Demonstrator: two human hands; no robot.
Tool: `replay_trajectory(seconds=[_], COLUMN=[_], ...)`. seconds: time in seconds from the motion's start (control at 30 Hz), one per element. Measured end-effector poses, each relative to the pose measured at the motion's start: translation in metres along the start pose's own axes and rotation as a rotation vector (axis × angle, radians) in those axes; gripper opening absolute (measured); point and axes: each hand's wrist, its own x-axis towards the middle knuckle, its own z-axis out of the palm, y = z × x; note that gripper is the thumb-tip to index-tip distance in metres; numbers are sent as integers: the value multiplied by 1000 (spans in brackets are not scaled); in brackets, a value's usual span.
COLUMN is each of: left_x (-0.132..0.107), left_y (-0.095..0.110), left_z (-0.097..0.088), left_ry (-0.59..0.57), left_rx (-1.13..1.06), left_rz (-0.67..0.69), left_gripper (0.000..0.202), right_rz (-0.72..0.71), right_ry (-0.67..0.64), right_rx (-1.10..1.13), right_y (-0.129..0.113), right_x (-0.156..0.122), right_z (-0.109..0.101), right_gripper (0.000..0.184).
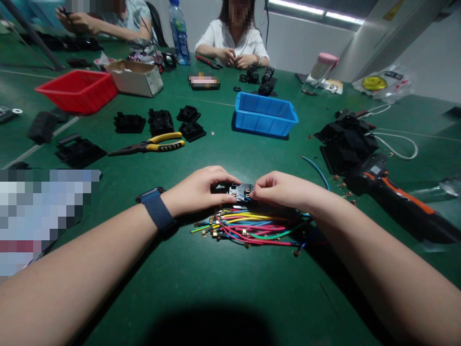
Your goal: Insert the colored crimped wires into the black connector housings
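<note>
My left hand (201, 190), with a dark blue watch strap (158, 211) on its wrist, grips a small black plastic housing (236, 191) between thumb and fingers. Small brass-coloured metal parts show inside the housing. At its right side my right hand (279, 188) is closed in a pinch on a blue wire (319, 172), whose free end curves out beyond the hand. The fingers partly cover the wire's other end at the housing. Just below both hands lies a bundle of wires (255, 223) in red, yellow, blue and green, with brass terminals on several ends.
Yellow-handled pliers (153, 144) and black housings (161, 121) lie at left. Beyond are a red bin (79, 90), a cardboard box (137, 77) and a blue bin (264, 115). An orange-black power tool (399, 197) lies right, beside black parts (345, 137). Two people sit across the table.
</note>
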Motion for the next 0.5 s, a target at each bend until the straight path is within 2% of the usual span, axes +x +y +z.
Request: replay_trajectory(seconds=[0.1, 0.23, 0.3, 0.37, 0.43, 0.5], left_x=[0, -1, -1, -1, -1, -2], left_y=[-1, -1, 0, 0, 0, -1], left_z=[0, 0, 0, 0, 1, 2], left_ry=[-2, -10, -14, -15, -8, 15], left_rx=[11, 40, 59, 72, 82, 102], left_rz=[3, 19, 31, 40, 43, 45], left_gripper=[37, 39, 38, 39, 39, 38], right_rz=[-18, -180, -225, -271, -375, -503], right_ry=[-2, -11, 69, 209, 358, 429], right_rx=[-55, -240, -341, -396, -425, -470], right_y=[-4, -9, -11, -14, -18, -23], right_x=[-4, -10, -13, -18, -24, -31], right_z=[-2, -9, -13, -17, -17, -12], right_gripper=[28, 27, 26, 24, 18, 12])
